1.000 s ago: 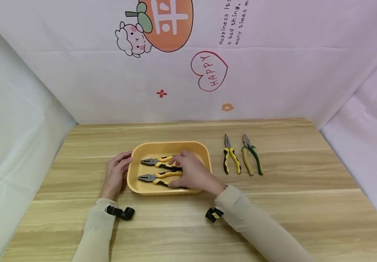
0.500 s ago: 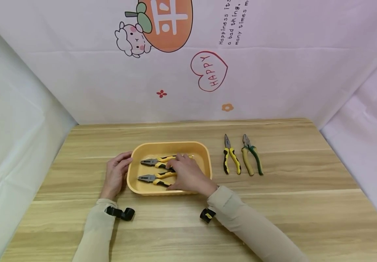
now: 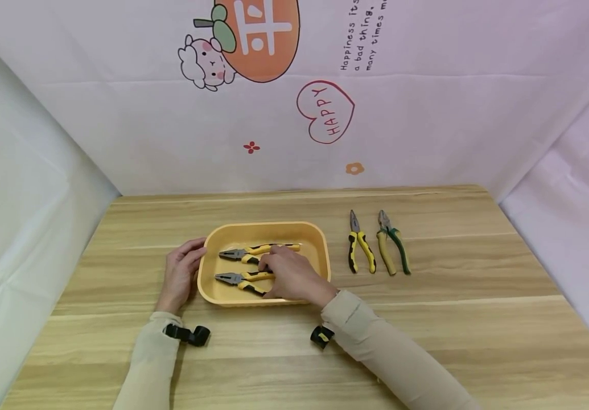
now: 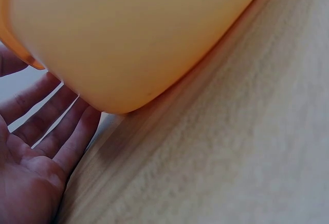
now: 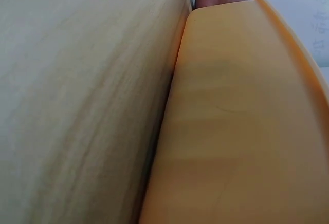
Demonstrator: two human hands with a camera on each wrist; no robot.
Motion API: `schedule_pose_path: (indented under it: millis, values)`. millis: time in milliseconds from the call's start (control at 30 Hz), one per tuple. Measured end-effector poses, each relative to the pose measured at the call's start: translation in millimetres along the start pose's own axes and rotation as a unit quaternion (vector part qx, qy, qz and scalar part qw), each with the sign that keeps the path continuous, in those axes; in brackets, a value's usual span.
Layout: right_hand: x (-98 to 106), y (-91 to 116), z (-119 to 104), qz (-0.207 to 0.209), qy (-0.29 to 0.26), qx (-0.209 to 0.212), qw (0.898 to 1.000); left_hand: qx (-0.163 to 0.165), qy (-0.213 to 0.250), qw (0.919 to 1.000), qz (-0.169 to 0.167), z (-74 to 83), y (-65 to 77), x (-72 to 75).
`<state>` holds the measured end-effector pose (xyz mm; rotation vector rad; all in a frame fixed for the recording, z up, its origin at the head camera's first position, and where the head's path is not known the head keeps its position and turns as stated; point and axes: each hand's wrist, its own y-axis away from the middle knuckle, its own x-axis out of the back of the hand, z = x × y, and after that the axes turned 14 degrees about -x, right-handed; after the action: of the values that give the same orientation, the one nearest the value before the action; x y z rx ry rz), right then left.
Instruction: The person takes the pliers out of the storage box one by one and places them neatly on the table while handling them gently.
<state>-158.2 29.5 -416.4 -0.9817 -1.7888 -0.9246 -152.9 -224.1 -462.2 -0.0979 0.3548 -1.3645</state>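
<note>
Two combination pliers with yellow-and-black handles lie in a yellow plastic tray (image 3: 212, 291), their jaws toward its left end. The far pliers (image 3: 233, 254) show one full handle; the near pliers (image 3: 230, 278) have their handle ends hidden under my right hand (image 3: 294, 276). Its curled fingers and thumb straddle the near pliers' handles. At the tray's left end, my left hand (image 3: 181, 273) touches the wall with extended fingers. The left wrist view shows these fingers (image 4: 77, 131) spread against the tray's wall (image 4: 123, 54). The right wrist view shows the tray's long side (image 5: 226, 111).
Right of the tray, long-nose pliers (image 3: 355, 228) with yellow-and-black handles lie on the wooden table (image 3: 453, 319). Beside them are pliers (image 3: 387, 232) with one tan and one green handle. A printed white cloth (image 3: 171, 148) stands behind the table.
My right hand has moved left and a little toward me inside the tray, and its fingertips have come closer to the near pliers. The far pliers' upper handle is now uncovered. My left hand stays put.
</note>
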Motion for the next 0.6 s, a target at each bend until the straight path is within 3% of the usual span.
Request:
schedule_pose_path:
  millis: [600]
  values:
    - [1.3, 0.1, -3.2, 0.005, 0.047, -0.013, 0.999, -0.006, 0.008, 1.0000, -0.003, -0.5, 0.1, 0.8]
